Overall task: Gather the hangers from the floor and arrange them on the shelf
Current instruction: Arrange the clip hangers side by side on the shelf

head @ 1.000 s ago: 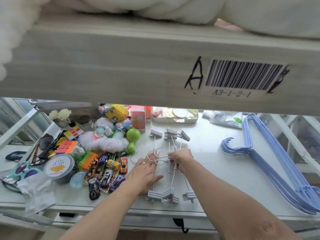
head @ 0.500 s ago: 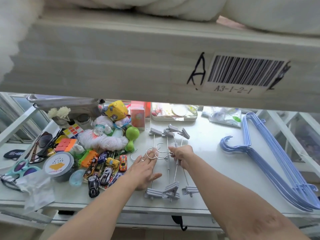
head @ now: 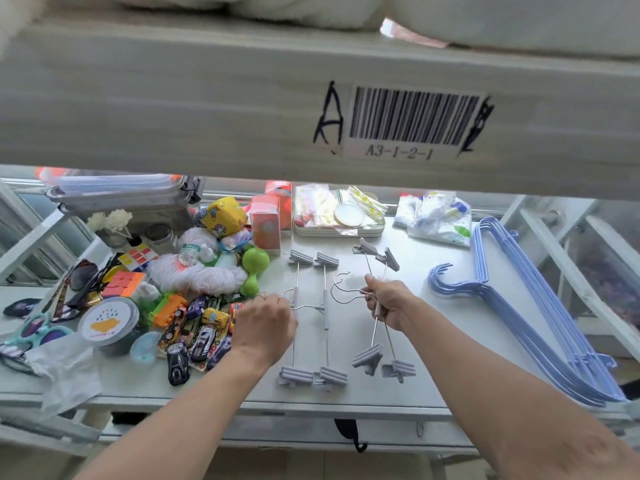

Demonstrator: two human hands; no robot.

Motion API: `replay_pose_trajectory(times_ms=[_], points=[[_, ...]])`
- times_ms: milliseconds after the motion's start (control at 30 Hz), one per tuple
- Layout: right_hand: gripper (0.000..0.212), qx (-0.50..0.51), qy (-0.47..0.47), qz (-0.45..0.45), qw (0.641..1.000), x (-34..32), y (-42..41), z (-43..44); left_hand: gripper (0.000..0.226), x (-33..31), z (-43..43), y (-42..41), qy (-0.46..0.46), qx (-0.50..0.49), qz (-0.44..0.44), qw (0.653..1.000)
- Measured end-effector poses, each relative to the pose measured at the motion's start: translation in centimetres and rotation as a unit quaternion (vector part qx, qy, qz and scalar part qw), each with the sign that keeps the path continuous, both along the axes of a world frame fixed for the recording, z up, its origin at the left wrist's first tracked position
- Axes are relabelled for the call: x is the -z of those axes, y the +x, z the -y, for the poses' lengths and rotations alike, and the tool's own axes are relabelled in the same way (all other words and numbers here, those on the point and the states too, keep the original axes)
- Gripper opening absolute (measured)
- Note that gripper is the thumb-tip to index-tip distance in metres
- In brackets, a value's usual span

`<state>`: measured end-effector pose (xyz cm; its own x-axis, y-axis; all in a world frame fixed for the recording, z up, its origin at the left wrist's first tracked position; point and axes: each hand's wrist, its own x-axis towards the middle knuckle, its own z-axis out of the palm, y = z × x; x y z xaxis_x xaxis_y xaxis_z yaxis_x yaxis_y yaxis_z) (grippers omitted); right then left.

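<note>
On the white shelf (head: pixel 433 344) lie metal clip hangers with grey clips. Two clip hangers (head: pixel 325 320) lie side by side in the middle, flat on the surface. My left hand (head: pixel 266 323) rests on the hook ends of these two, fingers curled over them. My right hand (head: pixel 389 303) is shut on the bars of two more clip hangers (head: pixel 377 336), held slightly off the shelf and to the right of the first pair. A stack of blue plastic hangers (head: pixel 540 323) lies at the right side of the shelf.
Toy cars (head: pixel 201 330), a round tin (head: pixel 107 320), puzzle cubes (head: pixel 133 268), a white yarn bundle (head: pixel 197 275), a green dumbbell toy (head: pixel 254 268) and sunglasses (head: pixel 31 336) crowd the left. Trays and packets (head: pixel 339 216) stand at the back. The upper shelf beam (head: pixel 242 109) hangs overhead.
The bunched clip hangers have been split: my right hand has pulled two of them to the right, while my left hand stays on the two left in the middle.
</note>
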<state>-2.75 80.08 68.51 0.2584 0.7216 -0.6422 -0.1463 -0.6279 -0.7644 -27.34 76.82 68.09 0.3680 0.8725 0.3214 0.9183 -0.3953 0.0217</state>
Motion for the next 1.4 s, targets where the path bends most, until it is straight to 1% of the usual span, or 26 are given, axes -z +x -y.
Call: replay_pose_trajectory(times_ms=[33,67,100,167,200,233,300,333,400,467,600,767,867,933,1067,1167,1333,1400], points=[[0.034,0.000,0.003,0.001,1.000,0.0,0.0,0.1,0.013,-0.1,-0.3,0.4,0.005,0.025,0.022,0.999],[0.035,-0.004,0.006,0.005,1.000,0.0,0.0,0.1,0.024,0.0,-0.7,1.0,-0.019,0.058,0.037,0.997],[0.035,-0.010,0.008,0.012,1.000,0.1,0.0,0.1,0.042,0.2,-1.1,1.8,-0.074,0.094,0.036,0.992],[0.033,-0.019,0.005,0.035,0.999,0.2,0.0,0.1,0.077,0.6,-1.3,3.1,-0.204,0.138,-0.006,0.969],[0.032,-0.018,0.002,0.045,0.999,0.3,-0.1,0.1,0.089,0.9,-1.3,3.5,-0.246,0.145,-0.041,0.958],[0.031,-0.011,-0.001,0.051,0.999,0.5,-0.1,0.1,0.097,1.2,-1.2,3.8,-0.270,0.148,-0.067,0.949],[0.029,0.010,-0.009,0.047,0.999,0.8,-0.4,0.1,0.106,1.9,-1.0,3.7,-0.286,0.152,-0.097,0.941],[0.027,0.018,-0.016,0.046,0.999,1.1,-0.8,0.1,0.107,2.2,-0.9,3.5,-0.282,0.154,-0.111,0.940],[0.023,0.034,-0.030,0.049,0.998,1.9,-1.4,0.0,0.102,2.5,-0.8,3.2,-0.268,0.160,-0.133,0.941],[0.017,0.065,-0.031,0.053,0.996,2.4,-1.9,-0.2,0.098,2.6,-0.8,3.2,-0.267,0.160,-0.137,0.940],[0.021,0.103,-0.041,0.090,0.990,2.9,-2.2,-0.7,0.107,2.9,-1.1,3.2,-0.286,0.156,-0.129,0.937],[0.030,0.091,-0.062,0.204,0.973,2.1,-2.7,-0.5,0.105,3.1,-1.1,3.2,-0.283,0.155,-0.115,0.939],[0.038,0.035,-0.077,0.292,0.953,0.9,-2.9,-0.4,0.104,3.1,-1.1,3.2,-0.286,0.157,-0.115,0.938],[0.041,0.017,-0.083,0.333,0.939,0.6,-2.8,-0.4,0.104,3.1,-1.2,3.2,-0.287,0.158,-0.111,0.938],[0.048,0.009,-0.092,0.350,0.932,0.9,-2.6,-0.2,0.104,3.2,-1.2,3.2,-0.285,0.159,-0.102,0.940],[0.050,0.008,-0.087,0.354,0.931,1.2,-2.6,-0.3,0.106,3.2,-1.1,3.3,-0.283,0.160,-0.087,0.942],[0.049,-0.008,-0.069,0.350,0.934,1.3,-2.7,0.1,0.117,3.6,-1.0,3.4,-0.239,0.147,0.019,0.960],[0.047,-0.008,-0.059,0.347,0.936,1.3,-2.6,0.3,0.115,3.5,-0.6,3.6,-0.198,0.128,0.038,0.971]])
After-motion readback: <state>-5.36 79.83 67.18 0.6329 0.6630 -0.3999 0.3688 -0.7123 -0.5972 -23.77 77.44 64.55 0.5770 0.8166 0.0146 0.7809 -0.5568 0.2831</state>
